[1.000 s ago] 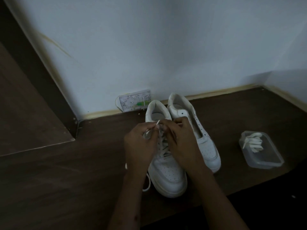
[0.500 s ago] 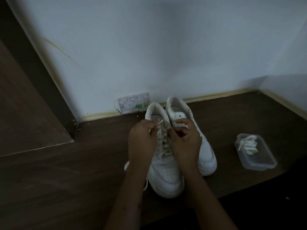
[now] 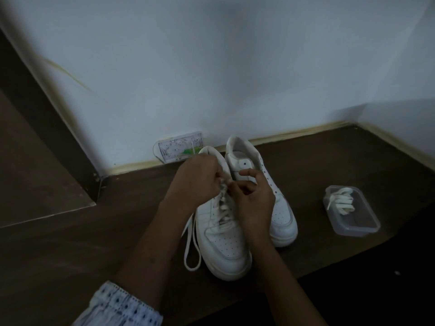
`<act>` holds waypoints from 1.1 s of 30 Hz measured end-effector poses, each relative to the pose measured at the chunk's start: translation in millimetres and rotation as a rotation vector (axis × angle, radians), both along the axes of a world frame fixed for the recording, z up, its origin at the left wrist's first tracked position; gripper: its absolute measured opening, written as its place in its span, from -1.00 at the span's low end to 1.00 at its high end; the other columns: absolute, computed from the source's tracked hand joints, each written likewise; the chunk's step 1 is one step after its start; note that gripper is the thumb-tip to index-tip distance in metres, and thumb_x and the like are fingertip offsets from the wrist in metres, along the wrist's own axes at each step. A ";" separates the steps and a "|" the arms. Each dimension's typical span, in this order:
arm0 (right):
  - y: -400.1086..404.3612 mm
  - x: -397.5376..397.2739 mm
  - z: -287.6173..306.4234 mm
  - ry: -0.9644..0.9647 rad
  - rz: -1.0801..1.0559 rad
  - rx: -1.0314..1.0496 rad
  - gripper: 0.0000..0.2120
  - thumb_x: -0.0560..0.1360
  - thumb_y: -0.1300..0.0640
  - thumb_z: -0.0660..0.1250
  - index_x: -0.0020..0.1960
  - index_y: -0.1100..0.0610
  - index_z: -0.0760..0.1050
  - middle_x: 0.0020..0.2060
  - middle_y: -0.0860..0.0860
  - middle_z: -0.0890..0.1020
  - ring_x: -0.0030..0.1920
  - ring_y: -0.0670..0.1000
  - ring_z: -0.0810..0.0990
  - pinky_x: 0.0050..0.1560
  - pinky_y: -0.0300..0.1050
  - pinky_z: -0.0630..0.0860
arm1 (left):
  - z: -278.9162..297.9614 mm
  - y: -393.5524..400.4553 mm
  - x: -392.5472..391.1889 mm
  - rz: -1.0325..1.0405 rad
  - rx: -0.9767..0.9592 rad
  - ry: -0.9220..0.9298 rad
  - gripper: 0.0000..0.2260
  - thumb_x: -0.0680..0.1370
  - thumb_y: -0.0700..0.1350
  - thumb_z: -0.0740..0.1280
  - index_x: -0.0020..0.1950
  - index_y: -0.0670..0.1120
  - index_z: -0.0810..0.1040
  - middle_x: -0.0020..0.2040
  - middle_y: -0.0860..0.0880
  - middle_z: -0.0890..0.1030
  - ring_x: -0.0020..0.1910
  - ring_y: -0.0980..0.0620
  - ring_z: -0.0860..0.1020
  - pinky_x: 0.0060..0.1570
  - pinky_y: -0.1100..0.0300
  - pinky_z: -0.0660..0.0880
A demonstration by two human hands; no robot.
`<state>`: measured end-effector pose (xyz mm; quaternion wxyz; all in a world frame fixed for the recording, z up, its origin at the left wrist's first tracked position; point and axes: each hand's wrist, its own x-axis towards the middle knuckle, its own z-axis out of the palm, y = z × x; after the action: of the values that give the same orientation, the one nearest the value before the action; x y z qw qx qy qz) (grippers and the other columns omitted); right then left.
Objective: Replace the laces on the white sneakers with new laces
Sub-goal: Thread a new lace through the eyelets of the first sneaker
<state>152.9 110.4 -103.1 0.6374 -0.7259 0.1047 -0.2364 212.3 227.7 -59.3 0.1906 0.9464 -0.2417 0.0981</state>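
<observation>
Two white sneakers sit side by side on a dark wood tabletop (image 3: 329, 161), heels toward the wall (image 3: 235, 67). The left sneaker (image 3: 223, 245) is the one being worked on. It's partly laced, and a loose loop of lace (image 3: 191, 250) hangs off its left side onto the wood. The right sneaker (image 3: 280, 215) sits just beside it, touching or nearly so, with bare eyelets along its edge.

Both hands crowd over the upper eyelets of the left sneaker and hide that part. The left hand (image 3: 200, 178) has its fingers curled and pinches the lace near the top. The right hand (image 3: 253, 196) also has curled fingers pinching at the lace right next to it, index finger sticking up a bit, though it's dim so the exact grip is hard to make out.

Off to the right, well apart from the shoes, there's a clear plastic box (image 3: 360, 228) with another white lace (image 3: 340, 202) bundled inside. Behind the sneakers a wall socket plate (image 3: 180, 150) sits low against the wall. A patterned sleeve (image 3: 117, 307) shows at the bottom left. A raised wooden ledge (image 3: 35, 172) takes up the left side.
</observation>
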 end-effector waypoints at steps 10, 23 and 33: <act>-9.2 8.1 -11.1 -0.011 0.065 -0.230 -0.87 0.51 0.24 0.37 0.02 0.08 0.63 -0.12 -0.13 0.66 -0.04 -0.22 0.60 0.03 -0.43 0.46 | -29.6 6.8 -10.3 0.028 -0.292 -0.139 -0.90 0.48 -0.12 0.43 -0.06 -0.02 0.73 -0.09 0.03 0.63 -0.12 -0.02 0.58 -0.04 0.08 0.50; -26.0 2.6 -1.5 -0.103 0.099 -0.520 -0.94 0.55 0.20 0.30 -0.09 0.14 0.53 -0.22 -0.07 0.58 -0.19 -0.15 0.55 -0.16 -0.42 0.44 | -70.0 19.8 -49.6 0.211 -0.782 -0.016 -0.79 0.63 -0.16 0.27 0.20 -0.09 0.63 0.08 0.03 0.61 0.07 0.25 0.56 0.03 0.49 0.40; -89.0 -1.9 6.7 -0.019 -0.255 -0.413 -0.82 0.48 0.30 0.35 0.01 0.07 0.56 -0.13 -0.07 0.59 -0.13 -0.13 0.54 -0.12 -0.47 0.43 | -65.4 24.8 -51.3 0.231 -0.829 0.123 -0.77 0.58 -0.18 0.34 0.21 0.01 0.62 0.06 0.18 0.59 0.04 0.42 0.51 -0.06 0.56 0.38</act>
<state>151.0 21.4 -96.4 0.4413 -0.8195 0.1389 -0.3382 161.0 252.5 -124.7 0.5563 0.8148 -0.0626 0.1510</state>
